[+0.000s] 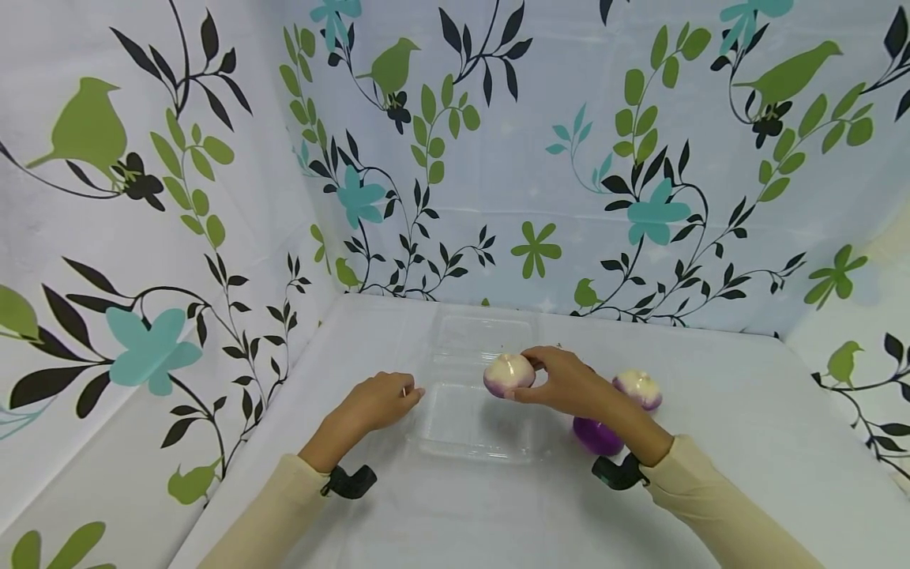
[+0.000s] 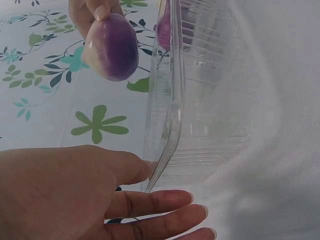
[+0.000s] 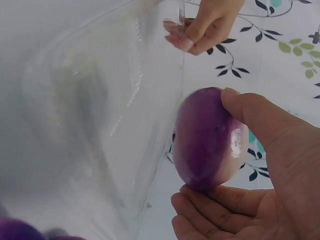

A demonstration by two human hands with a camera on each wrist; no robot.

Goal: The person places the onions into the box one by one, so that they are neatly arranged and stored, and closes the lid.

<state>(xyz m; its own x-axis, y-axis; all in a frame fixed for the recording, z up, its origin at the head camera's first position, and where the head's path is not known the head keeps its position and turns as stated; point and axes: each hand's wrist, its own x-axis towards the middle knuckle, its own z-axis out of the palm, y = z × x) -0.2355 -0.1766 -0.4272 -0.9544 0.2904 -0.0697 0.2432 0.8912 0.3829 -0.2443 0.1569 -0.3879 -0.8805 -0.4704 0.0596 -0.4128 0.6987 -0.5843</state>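
In the head view, my right hand (image 1: 565,383) pinches a glossy purple-and-white turnip (image 1: 508,374) between thumb and fingers. It holds the turnip over a clear plastic container (image 1: 472,454), which lies with its lid (image 1: 486,324) folded back. Seen from the right wrist, the turnip (image 3: 205,140) sits between thumb tip and fingertips. My left hand (image 1: 380,403) is at the container's left edge. The left wrist view has that hand's thumb at the rim (image 2: 172,115), with its fingers past the corner on the other side. A pale-topped turnip (image 1: 638,389) lies beyond my right forearm.
Partly behind the right forearm is a deep purple round thing (image 1: 596,436). White cloth covers the table (image 1: 746,442). A patterned curtain (image 1: 526,174) with leaves and birds hangs along the back and left sides. Each wrist wears a black camera mount (image 1: 348,480).
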